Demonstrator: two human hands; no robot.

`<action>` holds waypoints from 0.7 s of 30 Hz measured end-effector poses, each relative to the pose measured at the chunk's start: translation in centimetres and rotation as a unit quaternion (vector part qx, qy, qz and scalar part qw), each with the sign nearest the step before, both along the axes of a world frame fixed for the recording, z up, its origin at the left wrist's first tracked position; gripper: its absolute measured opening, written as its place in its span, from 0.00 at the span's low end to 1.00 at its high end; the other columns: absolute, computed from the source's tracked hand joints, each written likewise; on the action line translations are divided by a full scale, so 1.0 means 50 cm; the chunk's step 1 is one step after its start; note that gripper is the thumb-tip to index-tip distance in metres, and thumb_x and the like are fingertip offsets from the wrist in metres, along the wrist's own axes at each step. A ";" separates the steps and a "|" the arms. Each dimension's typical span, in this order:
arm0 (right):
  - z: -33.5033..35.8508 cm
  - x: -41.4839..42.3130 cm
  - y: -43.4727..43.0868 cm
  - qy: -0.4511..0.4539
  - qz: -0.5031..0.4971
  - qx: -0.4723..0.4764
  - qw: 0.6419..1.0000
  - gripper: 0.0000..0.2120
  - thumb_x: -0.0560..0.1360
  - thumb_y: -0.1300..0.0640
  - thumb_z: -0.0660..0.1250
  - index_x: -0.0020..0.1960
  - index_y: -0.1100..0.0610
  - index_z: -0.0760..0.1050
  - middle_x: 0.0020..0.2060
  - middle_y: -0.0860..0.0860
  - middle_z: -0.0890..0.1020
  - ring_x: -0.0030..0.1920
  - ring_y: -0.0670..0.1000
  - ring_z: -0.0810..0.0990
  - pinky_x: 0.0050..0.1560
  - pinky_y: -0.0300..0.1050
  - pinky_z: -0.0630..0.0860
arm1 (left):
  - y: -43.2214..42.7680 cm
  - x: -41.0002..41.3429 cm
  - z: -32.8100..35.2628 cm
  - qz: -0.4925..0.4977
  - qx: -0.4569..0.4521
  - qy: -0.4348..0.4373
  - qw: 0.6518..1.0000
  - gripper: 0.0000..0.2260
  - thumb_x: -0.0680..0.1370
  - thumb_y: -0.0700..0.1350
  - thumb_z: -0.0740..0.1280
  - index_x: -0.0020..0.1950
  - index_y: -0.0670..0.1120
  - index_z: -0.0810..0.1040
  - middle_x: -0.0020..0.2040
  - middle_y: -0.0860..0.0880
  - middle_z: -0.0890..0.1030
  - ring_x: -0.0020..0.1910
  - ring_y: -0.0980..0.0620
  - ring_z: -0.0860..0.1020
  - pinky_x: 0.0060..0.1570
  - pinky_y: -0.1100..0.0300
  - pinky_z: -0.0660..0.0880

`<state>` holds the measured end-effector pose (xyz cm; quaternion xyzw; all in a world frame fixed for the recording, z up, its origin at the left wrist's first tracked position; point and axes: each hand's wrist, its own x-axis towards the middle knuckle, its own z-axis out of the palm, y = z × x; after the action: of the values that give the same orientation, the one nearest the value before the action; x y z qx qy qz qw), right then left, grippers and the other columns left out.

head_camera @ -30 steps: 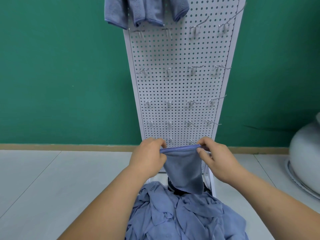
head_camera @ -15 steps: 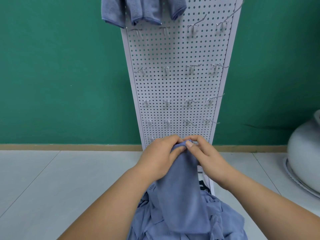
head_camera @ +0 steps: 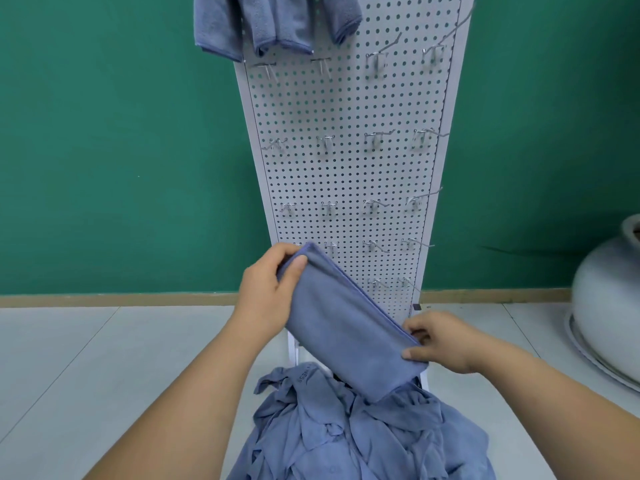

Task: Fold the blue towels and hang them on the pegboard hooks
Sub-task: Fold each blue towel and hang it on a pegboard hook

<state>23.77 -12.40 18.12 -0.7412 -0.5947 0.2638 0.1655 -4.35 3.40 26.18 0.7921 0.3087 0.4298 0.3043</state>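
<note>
Left hand (head_camera: 265, 292): you pinch the folded towel (head_camera: 343, 323) at its upper corner, frame centre.
Right hand (head_camera: 438, 342): you pinch its lower right end.

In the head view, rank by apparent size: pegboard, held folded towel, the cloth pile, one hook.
1. pegboard
2. cloth pile, nearer the camera and cropped
3. folded towel
4. hook

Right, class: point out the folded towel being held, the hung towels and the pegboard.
folded towel (head_camera: 346, 323), head view, middle of its flat face.
hung towels (head_camera: 277, 22), head view, the middle towel's front.
pegboard (head_camera: 346, 174), head view, bare perforated panel.
</note>
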 end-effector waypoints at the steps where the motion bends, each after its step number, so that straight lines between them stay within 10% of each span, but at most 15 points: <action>1: 0.000 0.009 -0.003 0.025 -0.006 0.001 1.000 0.16 0.72 0.45 0.77 0.44 0.56 0.78 0.36 0.54 0.79 0.35 0.47 0.73 0.42 0.50 0.75 | 0.013 -0.006 -0.010 0.021 -0.018 -0.003 1.000 0.04 0.85 0.47 0.67 0.53 0.54 0.80 0.46 0.59 0.83 0.47 0.58 0.79 0.46 0.70 0.72; 8: 0.055 0.003 -0.017 0.181 -0.115 0.099 0.972 0.05 0.79 0.56 0.74 0.47 0.57 0.82 0.40 0.47 0.87 0.42 0.50 0.83 0.52 0.49 0.75 | 0.059 -0.013 -0.050 0.140 -0.174 -0.015 0.975 0.09 0.86 0.48 0.63 0.51 0.45 0.78 0.45 0.50 0.80 0.44 0.48 0.75 0.43 0.55 0.70; 13: 0.104 -0.025 0.002 0.321 -0.254 0.263 0.874 0.07 0.84 0.52 0.64 0.52 0.50 0.81 0.49 0.50 0.85 0.49 0.50 0.80 0.54 0.53 0.75 | 0.051 0.003 -0.037 0.157 -0.292 -0.145 0.932 0.10 0.82 0.46 0.63 0.44 0.42 0.73 0.42 0.48 0.73 0.42 0.49 0.67 0.42 0.53 0.63; 21: 0.121 -0.043 0.012 0.149 -0.347 0.365 0.851 0.03 0.83 0.48 0.66 0.56 0.45 0.77 0.44 0.46 0.84 0.46 0.50 0.83 0.48 0.52 0.79 | 0.036 0.039 -0.045 0.192 -0.229 -0.181 0.937 0.11 0.85 0.50 0.63 0.50 0.44 0.78 0.42 0.51 0.78 0.39 0.52 0.73 0.42 0.53 0.71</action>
<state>21.64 -11.78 24.17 -0.7372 -0.3204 0.0607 0.5918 -2.39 5.21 23.92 0.5359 0.4845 0.5335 0.4398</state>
